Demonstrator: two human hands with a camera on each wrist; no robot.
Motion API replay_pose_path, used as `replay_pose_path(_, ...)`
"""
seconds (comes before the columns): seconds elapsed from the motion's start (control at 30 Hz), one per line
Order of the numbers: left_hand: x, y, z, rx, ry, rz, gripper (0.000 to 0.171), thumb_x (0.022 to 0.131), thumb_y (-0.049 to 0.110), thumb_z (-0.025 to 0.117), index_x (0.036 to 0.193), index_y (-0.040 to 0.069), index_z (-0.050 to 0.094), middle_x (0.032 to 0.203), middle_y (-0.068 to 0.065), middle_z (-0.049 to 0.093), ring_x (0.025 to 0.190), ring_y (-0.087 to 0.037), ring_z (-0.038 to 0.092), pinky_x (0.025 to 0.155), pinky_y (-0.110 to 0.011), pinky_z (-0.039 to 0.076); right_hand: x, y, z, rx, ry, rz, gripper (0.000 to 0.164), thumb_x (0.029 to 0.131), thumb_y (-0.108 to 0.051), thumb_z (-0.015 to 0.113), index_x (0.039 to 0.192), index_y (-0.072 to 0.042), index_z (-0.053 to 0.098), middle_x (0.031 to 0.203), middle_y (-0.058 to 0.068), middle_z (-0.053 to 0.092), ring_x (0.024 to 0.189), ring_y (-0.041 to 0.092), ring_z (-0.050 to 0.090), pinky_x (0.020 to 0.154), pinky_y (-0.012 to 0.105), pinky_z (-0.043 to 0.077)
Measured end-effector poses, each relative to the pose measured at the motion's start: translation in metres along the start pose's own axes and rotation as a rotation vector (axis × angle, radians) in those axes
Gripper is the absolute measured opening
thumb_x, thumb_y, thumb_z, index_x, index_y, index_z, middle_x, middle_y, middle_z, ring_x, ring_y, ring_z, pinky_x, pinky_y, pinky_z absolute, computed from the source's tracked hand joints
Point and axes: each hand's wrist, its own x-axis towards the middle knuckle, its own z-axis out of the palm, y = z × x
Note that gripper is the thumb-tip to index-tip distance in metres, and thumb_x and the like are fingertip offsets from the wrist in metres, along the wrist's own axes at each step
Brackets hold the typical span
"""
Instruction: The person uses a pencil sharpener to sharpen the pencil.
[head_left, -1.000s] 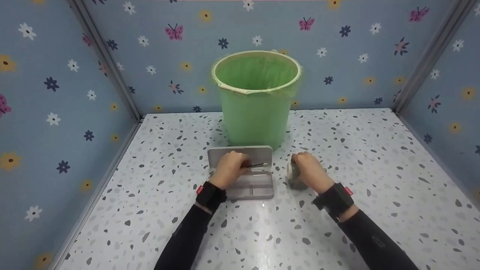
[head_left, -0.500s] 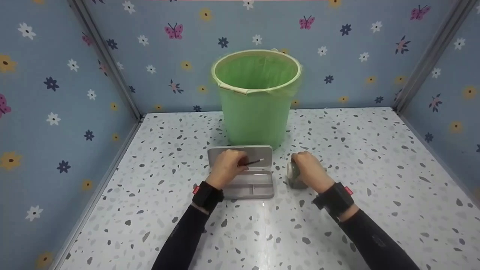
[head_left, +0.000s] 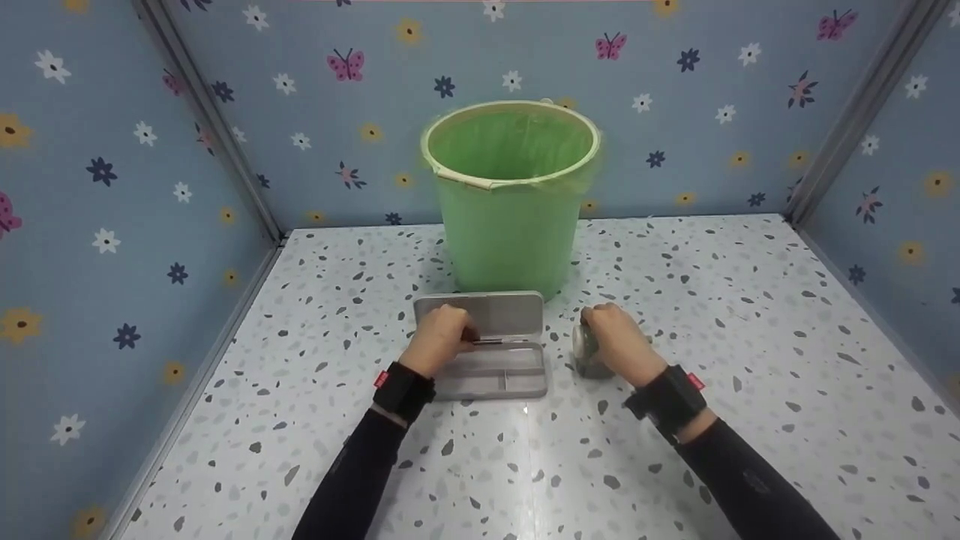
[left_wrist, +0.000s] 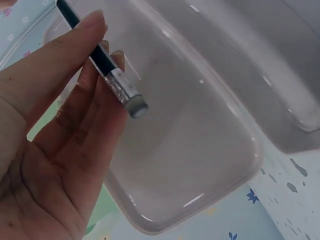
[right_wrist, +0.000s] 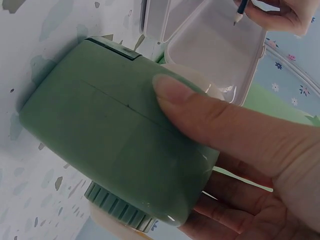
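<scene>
My left hand (head_left: 439, 341) pinches a dark pencil (left_wrist: 104, 61) between thumb and fingers; its metal collar and eraser end show in the left wrist view. In the right wrist view the sharpened tip (right_wrist: 238, 18) points out from that hand. Beneath the pencil lies an open grey pencil case (head_left: 480, 394), its lid (head_left: 506, 315) tilted back and its tray divided into compartments. To the right, my right hand (head_left: 621, 343) grips a green pencil sharpener (right_wrist: 110, 125) with a ridged piece on one side and a pale round part. It stands on the table, partly covered by the hand.
A green bucket (head_left: 510, 232) with a clear liner stands right behind the pencil case lid. Flowered blue panels (head_left: 337, 120) close off the back and both sides of the speckled white table (head_left: 675, 262).
My left hand has moved left and slightly down with the pencil, which now lies level near the case's hinge. The right hand keeps its hold on the sharpener.
</scene>
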Motion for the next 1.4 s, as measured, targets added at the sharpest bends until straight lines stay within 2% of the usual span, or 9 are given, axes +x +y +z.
replay_pose_path(0.13, -0.001, -0.004, 0.005, 0.022, -0.024, 0.0, 0.013, 0.07, 0.009, 0.086, 0.08, 0.008, 0.077, 0.079, -0.007, 0.075, 0.076, -0.026, 0.07, 0.075, -0.04, 0.057, 0.0, 0.0, 0.0, -0.004, 0.002, -0.005, 0.039, 0.058, 0.011, 0.081, 0.094, 0.004, 0.066, 0.084, 0.018, 0.067, 0.079, 0.033, 0.062, 0.076, 0.046, 0.056)
replay_pose_path(0.47, -0.005, -0.015, 0.014, 0.056, 0.016, 0.053, 0.015, 0.067, -0.004, 0.081, 0.072, 0.006, 0.071, 0.075, -0.009, 0.072, 0.073, -0.032, 0.068, 0.07, -0.045, 0.056, 0.001, -0.002, -0.002, -0.049, -0.015, -0.006, 0.04, 0.057, 0.012, 0.08, 0.094, 0.005, 0.066, 0.083, 0.017, 0.067, 0.079, 0.033, 0.063, 0.073, 0.045, 0.055)
replay_pose_path(0.8, -0.004, -0.012, 0.016, 0.141, -0.079, -0.013, 0.021, 0.063, 0.011, 0.089, 0.072, 0.008, 0.071, 0.076, -0.009, 0.072, 0.074, -0.031, 0.069, 0.071, -0.045, 0.057, 0.001, -0.001, -0.002, -0.043, -0.013, -0.003, 0.038, 0.059, 0.011, 0.079, 0.094, 0.005, 0.066, 0.083, 0.017, 0.067, 0.079, 0.032, 0.062, 0.075, 0.045, 0.055)
replay_pose_path(0.93, -0.003, -0.01, 0.017, 0.153, -0.096, -0.016, 0.019, 0.063, 0.011, 0.089, 0.071, 0.009, 0.071, 0.075, -0.008, 0.073, 0.073, -0.031, 0.069, 0.071, -0.045, 0.057, 0.001, -0.002, -0.001, -0.039, -0.022, 0.0, 0.04, 0.058, 0.01, 0.081, 0.094, 0.005, 0.065, 0.084, 0.017, 0.066, 0.079, 0.032, 0.062, 0.075, 0.045, 0.055)
replay_pose_path(1.1, -0.003, -0.009, 0.019, 0.159, -0.095, -0.006, 0.019, 0.062, 0.01, 0.089, 0.07, 0.009, 0.071, 0.075, -0.007, 0.073, 0.073, -0.03, 0.07, 0.071, -0.044, 0.057, 0.001, -0.002, -0.003, -0.025, -0.036, -0.027, 0.044, 0.058, 0.008, 0.083, 0.098, 0.005, 0.064, 0.088, 0.019, 0.067, 0.082, 0.034, 0.063, 0.077, 0.046, 0.057)
replay_pose_path(1.27, -0.005, -0.01, 0.016, 0.174, -0.068, 0.024, 0.018, 0.065, 0.007, 0.088, 0.072, 0.009, 0.072, 0.073, -0.006, 0.072, 0.071, -0.029, 0.068, 0.068, -0.043, 0.057, 0.004, -0.007, -0.012, -0.007, -0.076, -0.026, 0.04, 0.061, 0.002, 0.084, 0.096, 0.004, 0.065, 0.087, 0.018, 0.067, 0.081, 0.033, 0.063, 0.076, 0.045, 0.057)
replay_pose_path(1.33, -0.007, -0.01, 0.013, 0.179, -0.053, 0.026, 0.018, 0.065, 0.007, 0.088, 0.073, 0.009, 0.071, 0.073, -0.006, 0.072, 0.07, -0.03, 0.068, 0.066, -0.044, 0.056, 0.006, -0.013, -0.014, -0.011, -0.062, -0.021, 0.038, 0.064, -0.003, 0.084, 0.096, 0.004, 0.065, 0.089, 0.018, 0.067, 0.083, 0.033, 0.063, 0.076, 0.045, 0.056)
replay_pose_path(1.4, -0.01, -0.01, 0.007, 0.188, -0.042, 0.0, 0.02, 0.065, 0.008, 0.089, 0.073, 0.007, 0.071, 0.074, -0.009, 0.072, 0.07, -0.032, 0.068, 0.065, -0.046, 0.056, 0.005, -0.022, -0.013, -0.004, -0.019, -0.031, 0.033, 0.07, -0.006, 0.084, 0.096, 0.003, 0.066, 0.091, 0.018, 0.066, 0.085, 0.033, 0.063, 0.077, 0.045, 0.056)
